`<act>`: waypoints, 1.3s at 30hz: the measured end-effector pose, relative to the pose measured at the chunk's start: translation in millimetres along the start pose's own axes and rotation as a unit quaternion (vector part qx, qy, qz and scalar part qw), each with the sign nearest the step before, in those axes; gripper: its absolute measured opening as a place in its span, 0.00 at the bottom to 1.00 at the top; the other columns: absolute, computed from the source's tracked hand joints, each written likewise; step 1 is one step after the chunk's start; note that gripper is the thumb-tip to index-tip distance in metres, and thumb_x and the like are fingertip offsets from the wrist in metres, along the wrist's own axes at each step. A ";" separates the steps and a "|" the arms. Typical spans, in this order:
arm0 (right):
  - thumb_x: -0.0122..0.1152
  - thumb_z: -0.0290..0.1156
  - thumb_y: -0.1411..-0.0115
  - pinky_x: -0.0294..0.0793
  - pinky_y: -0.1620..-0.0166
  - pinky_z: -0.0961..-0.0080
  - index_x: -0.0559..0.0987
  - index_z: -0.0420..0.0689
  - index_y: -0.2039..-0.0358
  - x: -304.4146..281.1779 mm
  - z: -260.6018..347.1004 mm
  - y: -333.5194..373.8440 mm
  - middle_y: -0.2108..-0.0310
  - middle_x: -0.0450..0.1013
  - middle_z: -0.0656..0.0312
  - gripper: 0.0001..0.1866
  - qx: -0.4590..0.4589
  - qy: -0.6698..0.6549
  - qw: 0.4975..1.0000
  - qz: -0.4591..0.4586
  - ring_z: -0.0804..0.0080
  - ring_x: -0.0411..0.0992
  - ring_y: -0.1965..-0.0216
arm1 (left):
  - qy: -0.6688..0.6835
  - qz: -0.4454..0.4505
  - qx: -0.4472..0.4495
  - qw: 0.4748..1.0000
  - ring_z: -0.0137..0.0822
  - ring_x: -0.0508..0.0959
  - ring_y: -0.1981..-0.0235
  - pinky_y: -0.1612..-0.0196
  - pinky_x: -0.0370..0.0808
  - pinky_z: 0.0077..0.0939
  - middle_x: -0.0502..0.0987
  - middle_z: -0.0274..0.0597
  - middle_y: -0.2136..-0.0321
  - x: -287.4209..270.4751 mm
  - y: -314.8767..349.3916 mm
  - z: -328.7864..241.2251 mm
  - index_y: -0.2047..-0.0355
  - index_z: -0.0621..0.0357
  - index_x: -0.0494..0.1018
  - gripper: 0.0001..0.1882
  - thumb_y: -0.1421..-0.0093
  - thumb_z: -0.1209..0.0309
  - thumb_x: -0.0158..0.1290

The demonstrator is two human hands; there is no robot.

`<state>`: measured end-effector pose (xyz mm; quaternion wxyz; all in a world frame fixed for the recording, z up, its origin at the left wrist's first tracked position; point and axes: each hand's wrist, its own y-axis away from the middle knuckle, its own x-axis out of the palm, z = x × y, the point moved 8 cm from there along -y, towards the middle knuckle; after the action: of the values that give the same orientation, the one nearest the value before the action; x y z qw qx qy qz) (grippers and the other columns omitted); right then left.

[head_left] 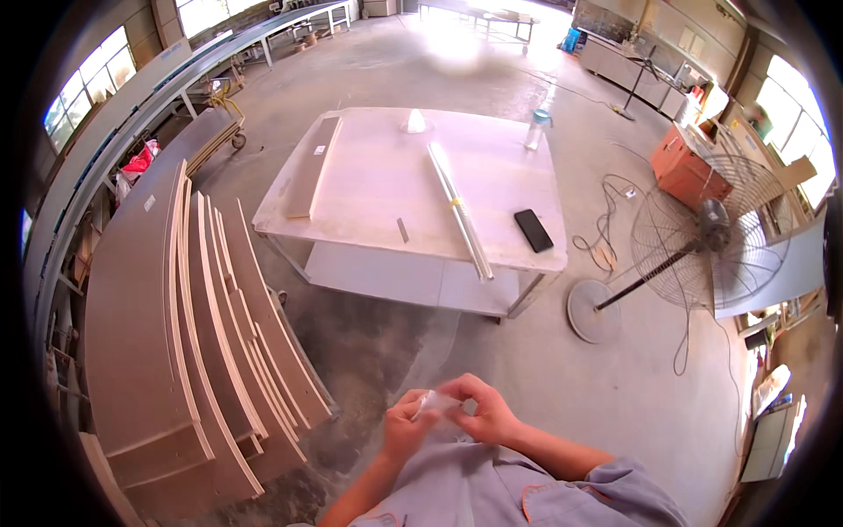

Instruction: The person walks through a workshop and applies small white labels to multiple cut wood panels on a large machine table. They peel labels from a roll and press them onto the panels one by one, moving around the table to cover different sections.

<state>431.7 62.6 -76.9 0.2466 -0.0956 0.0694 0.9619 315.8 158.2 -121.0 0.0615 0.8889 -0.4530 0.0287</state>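
Observation:
Close in front of my body, both hands meet over a small whitish, translucent piece [436, 403] that looks like thin plastic or paper. My left hand [407, 425] is closed on its left side. The fingers of my right hand [481, 409] pinch it from the right. Fingers cover part of the piece, so its exact kind is not clear. Beyond my hands stands a white-topped table [378, 193]. On it lie a black phone [533, 230], a bundle of long silvery strips [458, 211], a brown board [314, 167] and a small grey strip [402, 230].
A clear bottle with a blue lid [536, 130] and a white lump [416, 121] stand on the table's far side. Stacked brown panels [145, 307] lean at the left. To the right are a large standing fan [711, 224], a cable [604, 211] and an orange cabinet [689, 167].

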 end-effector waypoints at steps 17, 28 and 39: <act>0.66 0.27 0.51 0.76 0.57 0.70 0.74 0.43 0.47 -79.3 -124.6 -592.4 0.61 0.75 0.55 0.27 -0.012 0.107 0.992 0.068 0.68 0.75 0.64 | -0.013 -0.465 -0.210 0.860 0.24 0.74 0.73 0.68 0.72 0.24 0.78 0.32 0.76 -182.4 -200.2 40.0 0.69 0.63 0.79 0.09 0.49 0.71 0.58; 0.64 0.37 0.53 0.55 0.34 0.57 0.59 0.47 0.35 -208.9 -174.2 -946.5 0.36 0.51 0.34 0.43 0.089 0.379 0.909 -0.147 0.37 0.53 0.36 | -0.160 -0.450 -0.329 0.815 0.31 0.73 0.66 0.62 0.72 0.26 0.73 0.39 0.69 -165.8 -209.5 88.3 0.61 0.59 0.70 0.12 0.45 0.74 0.57; 0.56 0.23 0.43 0.59 0.38 0.54 0.60 0.42 0.35 -74.8 -208.7 -781.5 0.35 0.56 0.52 0.34 -0.071 0.081 0.994 0.014 0.55 0.55 0.34 | -0.090 -0.432 -0.360 0.822 0.35 0.78 0.66 0.59 0.75 0.30 0.78 0.43 0.66 -111.5 -220.9 61.7 0.43 0.58 0.69 0.32 0.48 0.62 0.62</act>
<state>908.4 669.3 -330.9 0.2192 -0.1894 0.0217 0.9569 428.6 367.8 -212.4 0.3423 0.9068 -0.0045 -0.2461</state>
